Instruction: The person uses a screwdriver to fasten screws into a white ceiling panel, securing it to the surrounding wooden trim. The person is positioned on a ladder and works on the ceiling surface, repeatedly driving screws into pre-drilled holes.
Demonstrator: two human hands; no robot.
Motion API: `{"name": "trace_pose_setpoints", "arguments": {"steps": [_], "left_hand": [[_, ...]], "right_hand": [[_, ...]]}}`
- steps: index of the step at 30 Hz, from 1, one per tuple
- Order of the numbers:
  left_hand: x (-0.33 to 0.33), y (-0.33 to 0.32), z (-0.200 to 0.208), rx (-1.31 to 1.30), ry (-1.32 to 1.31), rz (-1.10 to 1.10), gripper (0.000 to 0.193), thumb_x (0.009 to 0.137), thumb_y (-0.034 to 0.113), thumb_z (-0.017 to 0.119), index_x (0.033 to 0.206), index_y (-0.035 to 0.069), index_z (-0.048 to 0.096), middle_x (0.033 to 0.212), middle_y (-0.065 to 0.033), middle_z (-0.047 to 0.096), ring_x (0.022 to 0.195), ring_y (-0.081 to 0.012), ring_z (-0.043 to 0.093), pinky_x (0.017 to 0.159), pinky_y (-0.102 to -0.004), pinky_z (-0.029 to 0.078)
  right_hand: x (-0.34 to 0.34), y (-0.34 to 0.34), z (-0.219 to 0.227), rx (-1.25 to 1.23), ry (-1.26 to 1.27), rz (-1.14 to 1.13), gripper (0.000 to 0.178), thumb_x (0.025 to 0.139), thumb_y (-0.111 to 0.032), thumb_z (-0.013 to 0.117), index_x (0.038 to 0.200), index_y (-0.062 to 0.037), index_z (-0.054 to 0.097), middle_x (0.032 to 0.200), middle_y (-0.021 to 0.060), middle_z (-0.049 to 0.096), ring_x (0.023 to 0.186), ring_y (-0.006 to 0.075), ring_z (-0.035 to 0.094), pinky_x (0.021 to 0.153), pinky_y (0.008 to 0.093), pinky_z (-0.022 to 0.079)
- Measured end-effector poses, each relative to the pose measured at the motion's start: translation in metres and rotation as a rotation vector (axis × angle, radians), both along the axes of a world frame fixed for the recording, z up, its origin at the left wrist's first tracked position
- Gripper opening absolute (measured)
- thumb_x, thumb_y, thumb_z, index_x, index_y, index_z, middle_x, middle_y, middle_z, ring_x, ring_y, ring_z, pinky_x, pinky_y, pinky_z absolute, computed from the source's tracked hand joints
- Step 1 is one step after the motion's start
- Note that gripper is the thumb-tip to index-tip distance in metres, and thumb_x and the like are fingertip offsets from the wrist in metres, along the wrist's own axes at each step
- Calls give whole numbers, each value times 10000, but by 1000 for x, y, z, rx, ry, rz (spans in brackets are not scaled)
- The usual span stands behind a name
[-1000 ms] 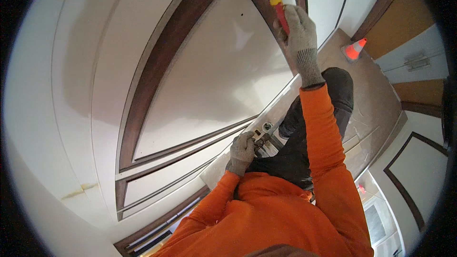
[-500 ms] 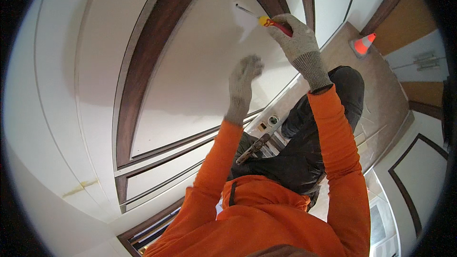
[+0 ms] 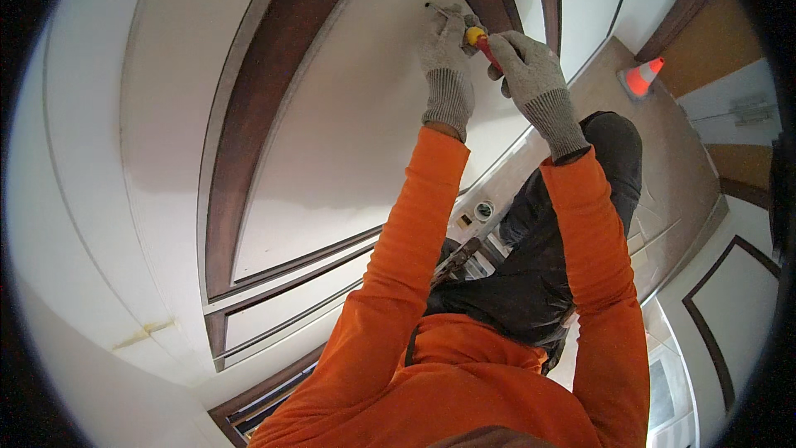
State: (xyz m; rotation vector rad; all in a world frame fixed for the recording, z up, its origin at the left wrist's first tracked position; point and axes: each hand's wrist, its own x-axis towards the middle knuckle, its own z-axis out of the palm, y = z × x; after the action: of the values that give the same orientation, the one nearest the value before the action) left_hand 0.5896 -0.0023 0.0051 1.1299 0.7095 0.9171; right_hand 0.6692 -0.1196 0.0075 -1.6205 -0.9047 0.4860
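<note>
A screwdriver (image 3: pixel 485 48) with a red and yellow handle points up and left. Its metal shaft reaches a small dark hole (image 3: pixel 428 5) in the white panel (image 3: pixel 356 116). In a grey knit glove, my right hand (image 3: pixel 537 75) grips the rear of the handle between thumb and fingers. My left hand (image 3: pixel 445 50), gloved alike, is closed around the shaft just ahead of the yellow part and lies close to the panel. Part of the shaft is hidden behind the left fingers.
Dark brown wooden trim (image 3: pixel 240 145) frames the panel. An orange and white traffic cone (image 3: pixel 643 76) stands on the floor at the right. Below my hands, near my bent knee, lie a round roll-like item (image 3: pixel 483 211) and what looks like a dark-handled tool (image 3: pixel 454 261).
My left hand has moved up and right from below onto the screwdriver's shaft. My right hand has shifted back along the handle, slightly right and down.
</note>
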Motion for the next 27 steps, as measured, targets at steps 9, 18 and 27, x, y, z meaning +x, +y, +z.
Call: {"name": "trace_pose_setpoints", "arguments": {"steps": [9, 18, 27], "left_hand": [[-2, 7, -7, -2, 59, 9, 284, 1037, 239, 621, 1224, 30, 662, 1045, -101, 705, 907, -210, 685, 781, -354, 587], [4, 9, -5, -56, -31, -26, 145, 1017, 180, 581, 1147, 126, 613, 1045, -27, 650, 957, -192, 638, 895, -371, 539], [2, 5, -6, -17, -144, -69, 140, 1004, 150, 571, 1130, 114, 621, 1057, -37, 669, 954, -197, 650, 923, -379, 539]], "right_hand": [[6, 2, -11, -105, -26, 23, 430, 1038, -441, 562, 1129, -41, 691, 830, 83, 721, 724, 185, 691, 695, 355, 554], [10, 8, -8, 95, 530, -96, 518, 1018, -526, 572, 1153, -44, 708, 862, 104, 731, 683, 132, 677, 647, 273, 547], [17, -4, -3, -244, 356, -55, 603, 987, -612, 572, 1026, -30, 729, 728, 73, 697, 615, 154, 657, 587, 311, 532]]}}
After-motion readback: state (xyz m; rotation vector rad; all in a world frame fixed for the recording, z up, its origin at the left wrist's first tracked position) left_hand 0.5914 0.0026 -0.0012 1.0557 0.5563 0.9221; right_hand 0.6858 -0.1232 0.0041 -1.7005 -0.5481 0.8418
